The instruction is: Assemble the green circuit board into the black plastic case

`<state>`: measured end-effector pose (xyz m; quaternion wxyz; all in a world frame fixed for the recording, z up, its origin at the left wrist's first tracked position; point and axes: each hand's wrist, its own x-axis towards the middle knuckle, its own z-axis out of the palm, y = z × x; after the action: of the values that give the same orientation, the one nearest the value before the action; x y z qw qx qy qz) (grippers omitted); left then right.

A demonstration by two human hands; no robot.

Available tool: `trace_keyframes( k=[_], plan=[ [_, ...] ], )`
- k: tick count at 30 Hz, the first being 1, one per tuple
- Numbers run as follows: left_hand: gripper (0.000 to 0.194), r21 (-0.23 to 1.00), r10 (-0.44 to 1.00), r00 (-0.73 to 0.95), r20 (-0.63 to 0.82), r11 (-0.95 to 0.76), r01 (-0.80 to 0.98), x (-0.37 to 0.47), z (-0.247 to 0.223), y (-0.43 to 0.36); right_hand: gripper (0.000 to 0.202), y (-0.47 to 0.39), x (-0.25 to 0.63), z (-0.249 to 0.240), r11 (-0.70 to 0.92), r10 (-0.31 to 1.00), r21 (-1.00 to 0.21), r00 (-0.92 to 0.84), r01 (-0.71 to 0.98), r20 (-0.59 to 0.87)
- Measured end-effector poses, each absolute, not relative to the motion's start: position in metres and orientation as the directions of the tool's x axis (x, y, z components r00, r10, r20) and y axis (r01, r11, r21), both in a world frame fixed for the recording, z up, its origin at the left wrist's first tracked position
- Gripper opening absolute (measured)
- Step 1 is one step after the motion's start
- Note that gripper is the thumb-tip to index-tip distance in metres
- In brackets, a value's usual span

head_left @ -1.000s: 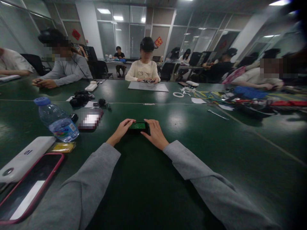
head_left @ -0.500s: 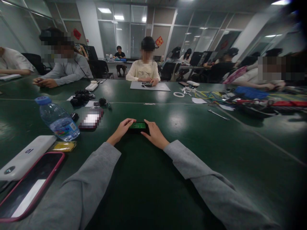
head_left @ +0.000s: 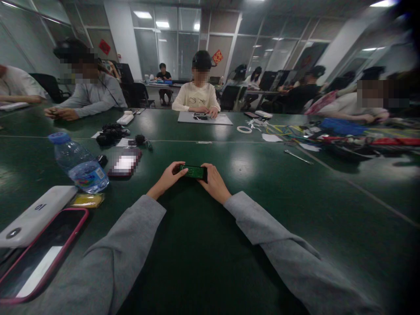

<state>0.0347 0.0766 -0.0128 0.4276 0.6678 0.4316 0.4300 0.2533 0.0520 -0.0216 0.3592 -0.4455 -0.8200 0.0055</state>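
Observation:
A smartphone (head_left: 196, 172) with a lit green screen is held sideways between my two hands, near the middle of the green table. My left hand (head_left: 169, 177) grips its left end, the thumb lying over the screen's left part. My right hand (head_left: 215, 183) is closed around the right end, with the thumb low along the near edge. The screen faces me; its small details are too fine to read. The fingers behind the phone are mostly hidden.
To my left are a water bottle (head_left: 80, 164), a white power bank (head_left: 36, 214), a pink-edged phone (head_left: 42, 256) and a yellow packet (head_left: 87, 201). Cables (head_left: 295, 133) and a thin metal tool (head_left: 298, 157) lie to the right. A person (head_left: 197, 94) sits opposite.
The phone has shifted slightly right and its screen shows more fully. My left thumb has moved onto the screen; my right thumb has dropped to the phone's near edge.

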Motion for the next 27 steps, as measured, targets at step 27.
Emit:
trace_keyframes(
  k=[27],
  plan=[
    [0.043, 0.952, 0.93, 0.303, 0.206, -0.262, 0.158, 0.033, -0.009, 0.075, 0.036, 0.067, 0.261, -0.03, 0.434, 0.901, -0.795, -0.207, 0.425, 0.381]
  ],
)
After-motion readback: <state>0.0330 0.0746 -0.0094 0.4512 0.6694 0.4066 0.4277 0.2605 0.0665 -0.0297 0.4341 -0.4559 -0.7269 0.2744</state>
